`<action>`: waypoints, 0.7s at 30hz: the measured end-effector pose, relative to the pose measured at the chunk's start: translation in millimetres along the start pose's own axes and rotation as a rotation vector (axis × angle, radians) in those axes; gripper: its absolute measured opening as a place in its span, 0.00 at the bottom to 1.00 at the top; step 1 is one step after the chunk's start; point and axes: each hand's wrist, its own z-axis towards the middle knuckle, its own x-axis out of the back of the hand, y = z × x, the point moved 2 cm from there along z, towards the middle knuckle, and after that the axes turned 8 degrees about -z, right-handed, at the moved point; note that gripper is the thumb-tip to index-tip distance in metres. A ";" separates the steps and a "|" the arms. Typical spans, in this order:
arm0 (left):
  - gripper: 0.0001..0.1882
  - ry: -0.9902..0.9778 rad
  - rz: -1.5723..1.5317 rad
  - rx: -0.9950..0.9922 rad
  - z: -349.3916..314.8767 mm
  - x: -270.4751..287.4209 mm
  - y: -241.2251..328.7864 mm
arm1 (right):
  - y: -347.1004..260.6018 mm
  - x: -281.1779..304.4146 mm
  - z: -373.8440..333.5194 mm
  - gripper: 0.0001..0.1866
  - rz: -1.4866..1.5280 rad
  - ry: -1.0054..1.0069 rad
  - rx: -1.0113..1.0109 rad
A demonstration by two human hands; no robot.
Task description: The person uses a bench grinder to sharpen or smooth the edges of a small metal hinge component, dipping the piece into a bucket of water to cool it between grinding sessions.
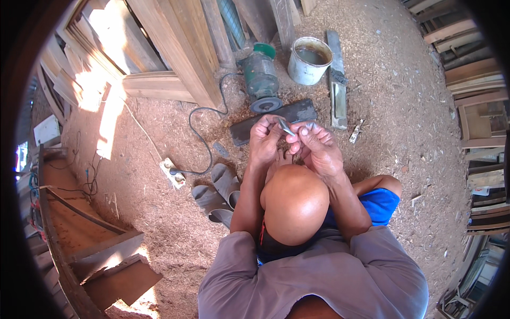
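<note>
Both hands are raised close together in front of my bent knee (296, 204). My left hand (264, 139) is closed, pinching a short, pointed grey metal piece (286, 127) between thumb and fingers; its exact kind is unclear. Just to the right, my right hand (323, 150) is closed too, its thumb pressed against the fingers. Something small and shiny (309, 126) shows at those fingertips, too small to name. Beyond the hands, a dark flat block (297, 111) lies on the ground before a green bench grinder (260, 74) with a round grinding wheel (266, 105).
A white bucket (306, 74) of murky liquid stands right of the grinder. Beside it lies a long board (336, 45). The grinder's black cable (199, 138) runs to a power strip (172, 173). Sandals (219, 190) lie left of me. Wooden frames (180, 42) lean at the far left.
</note>
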 end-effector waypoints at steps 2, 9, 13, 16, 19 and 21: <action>0.05 0.001 -0.015 0.002 0.5 0.9 -0.3 | 0.2 -1.0 0.5 0.08 0.012 0.002 -0.004; 0.05 0.112 0.077 0.065 6.9 -0.6 3.5 | 9.6 9.8 8.6 0.06 -0.064 0.046 -0.064; 0.08 0.064 0.156 -0.024 16.8 0.0 5.8 | 19.0 24.6 18.5 0.06 -0.150 0.062 -0.134; 0.11 0.004 0.200 -0.065 18.2 -1.6 9.6 | 25.2 32.7 21.7 0.06 -0.117 0.052 -0.181; 0.13 -0.047 0.240 -0.068 17.6 -3.4 9.3 | 35.5 46.6 25.7 0.06 -0.119 0.039 -0.201; 0.14 -0.068 0.278 -0.044 15.9 -3.9 12.2 | 37.9 48.6 25.6 0.06 -0.123 0.038 -0.203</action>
